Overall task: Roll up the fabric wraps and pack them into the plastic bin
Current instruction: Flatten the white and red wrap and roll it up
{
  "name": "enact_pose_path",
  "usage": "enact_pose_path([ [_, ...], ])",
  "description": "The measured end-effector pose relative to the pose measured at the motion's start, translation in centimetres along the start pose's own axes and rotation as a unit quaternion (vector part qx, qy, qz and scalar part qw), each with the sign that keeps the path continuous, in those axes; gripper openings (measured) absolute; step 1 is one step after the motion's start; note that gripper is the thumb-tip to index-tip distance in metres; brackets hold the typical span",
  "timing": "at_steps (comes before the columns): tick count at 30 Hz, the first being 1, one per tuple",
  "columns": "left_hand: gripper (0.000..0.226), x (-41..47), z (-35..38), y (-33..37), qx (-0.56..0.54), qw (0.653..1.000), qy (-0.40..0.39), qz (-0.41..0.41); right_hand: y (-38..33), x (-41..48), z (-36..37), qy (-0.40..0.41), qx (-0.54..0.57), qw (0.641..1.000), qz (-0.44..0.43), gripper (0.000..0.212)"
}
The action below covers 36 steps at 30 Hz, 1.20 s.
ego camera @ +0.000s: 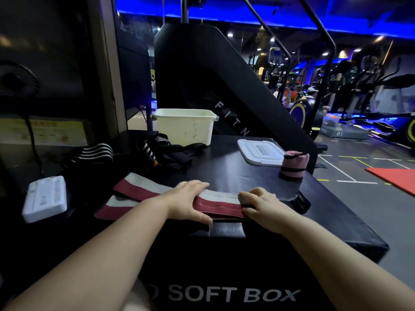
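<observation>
Bin (184,126) behind wrap (143,191); lid (258,151) right.

left hand (190,202) bare | right hand (261,204) bare | forearms (101,254) bare, unsleeved
</observation>
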State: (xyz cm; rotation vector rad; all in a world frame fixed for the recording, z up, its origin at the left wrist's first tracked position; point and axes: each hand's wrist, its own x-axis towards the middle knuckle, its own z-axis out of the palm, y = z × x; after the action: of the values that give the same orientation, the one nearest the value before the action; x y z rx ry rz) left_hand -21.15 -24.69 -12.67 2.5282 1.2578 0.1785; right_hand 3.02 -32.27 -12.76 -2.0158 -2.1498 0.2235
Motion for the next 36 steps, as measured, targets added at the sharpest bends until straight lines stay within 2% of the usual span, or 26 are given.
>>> enact_pose_path([
  [1,0.115,-0.1,0.0,-0.6,-0.012,1.000,-0.003,-0.004,-0.4,0.4,-0.2,-0.011,-0.012,1.000,0.001,0.022],
  [3,0.117,-0.1,0.1,-1.0,-0.026,1.000,-0.001,-0.012,-1.4,1.0,-0.3,-0.020,-0.040,0.998,-0.036,0.045],
  [5,0.117,0.1,-0.1,-1.1,-0.035,0.999,-0.003,-0.016,-2.6,1.6,-0.2,-0.026,-0.032,0.996,-0.082,0.066],
  [6,0.117,0.1,-0.2,-1.2,-0.036,0.999,-0.006,-0.019,-2.9,1.8,-0.1,-0.028,-0.018,0.996,-0.080,0.070],
  [10,0.119,-0.1,-0.9,-2.1,-0.007,0.999,-0.022,-0.034,-2.6,2.3,0.4,-0.029,0.065,0.997,-0.021,0.054],
  [13,0.117,-0.3,-1.1,-2.4,0.053,0.998,-0.015,-0.037,-2.7,2.1,0.7,-0.028,0.010,0.999,-0.044,0.076],
  [17,0.112,-0.3,-1.1,-2.2,0.073,0.997,0.002,-0.040,-3.0,1.8,1.1,-0.003,-0.017,0.998,-0.062,0.085],
  [22,0.106,-0.3,-1.7,-1.6,0.096,0.995,0.000,-0.031,-2.8,1.8,1.1,0.000,-0.006,0.998,-0.069,0.086],
  [30,0.100,-0.4,-2.7,-1.6,0.205,0.978,-0.043,-0.017,-2.3,2.1,1.4,0.014,0.011,0.996,-0.082,0.080],
  [36,0.097,-1.3,-3.3,-1.7,0.207,0.975,-0.074,-0.033,-2.0,2.3,1.5,0.016,0.007,0.994,-0.104,0.076],
])
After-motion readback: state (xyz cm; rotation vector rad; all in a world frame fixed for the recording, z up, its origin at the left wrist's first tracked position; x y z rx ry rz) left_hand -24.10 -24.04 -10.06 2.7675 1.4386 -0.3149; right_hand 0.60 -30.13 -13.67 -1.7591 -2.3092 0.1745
